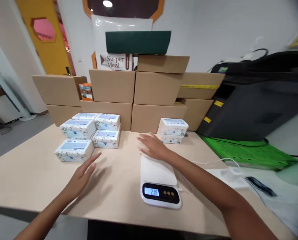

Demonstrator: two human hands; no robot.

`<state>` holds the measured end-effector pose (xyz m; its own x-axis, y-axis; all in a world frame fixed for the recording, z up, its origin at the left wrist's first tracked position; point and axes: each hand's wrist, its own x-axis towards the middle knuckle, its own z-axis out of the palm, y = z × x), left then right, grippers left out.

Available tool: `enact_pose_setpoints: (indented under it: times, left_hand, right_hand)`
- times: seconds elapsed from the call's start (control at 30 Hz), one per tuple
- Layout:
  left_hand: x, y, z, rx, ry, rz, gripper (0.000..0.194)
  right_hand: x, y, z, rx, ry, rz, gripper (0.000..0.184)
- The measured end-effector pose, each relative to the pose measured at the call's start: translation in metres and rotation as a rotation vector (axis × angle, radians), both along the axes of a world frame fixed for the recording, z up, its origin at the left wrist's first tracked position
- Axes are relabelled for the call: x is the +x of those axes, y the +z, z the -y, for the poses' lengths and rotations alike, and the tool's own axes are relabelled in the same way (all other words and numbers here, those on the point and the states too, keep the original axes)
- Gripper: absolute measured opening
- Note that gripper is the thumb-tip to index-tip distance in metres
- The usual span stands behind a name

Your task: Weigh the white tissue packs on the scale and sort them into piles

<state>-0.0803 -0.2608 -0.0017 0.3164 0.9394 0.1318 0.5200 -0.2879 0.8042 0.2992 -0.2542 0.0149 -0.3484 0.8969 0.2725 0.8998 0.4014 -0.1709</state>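
Observation:
My left hand hovers over the table, fingers stretched out, just right of the front pack of tissues in the left group. Nothing is in it. My right hand reaches past the back end of a white kitchen scale, its slightly blurred fingers spread and holding nothing. The scale's lit display reads about 2.18, and its plate bears nothing that I can see. Just beyond my right hand stands a stack of two tissue packs. The left group holds several white, flower-printed packs, some stacked.
Cardboard boxes form a wall along the table's back, topped by a dark green box. At the right are a dark printer, a green crate, a phone and a white cable.

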Motion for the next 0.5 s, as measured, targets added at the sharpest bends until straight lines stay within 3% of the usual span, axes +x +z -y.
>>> enact_pose_setpoints:
  times: [0.07,0.17,0.23,0.33,0.43,0.5]
  left_hand:
    - [-0.022,-0.017,-0.004,0.055,0.106,-0.022,0.066]
    - [-0.044,-0.034,-0.021,0.324,0.243,-0.078,0.056]
    - [-0.053,-0.037,-0.039,0.445,0.353,-0.084,0.061]
    - [-0.058,-0.031,-0.069,0.375,0.57,0.147,0.069]
    - [-0.06,-0.019,-0.096,0.311,0.745,0.347,0.063]
    - [-0.066,-0.014,-0.113,0.315,0.788,0.416,0.06]
  right_hand:
    - [-0.021,-0.005,0.006,-0.073,0.057,-0.033,0.051]
    - [-0.054,-0.008,0.02,-0.179,0.137,-0.136,0.056]
    - [-0.08,-0.006,0.027,-0.294,0.217,-0.367,0.076]
    - [-0.128,-0.003,0.025,-0.396,0.282,-0.865,0.108]
    - [-0.184,-0.014,0.005,-0.299,0.052,-1.307,0.11]
    - [-0.221,-0.031,-0.01,-0.278,-0.157,-1.447,0.112]
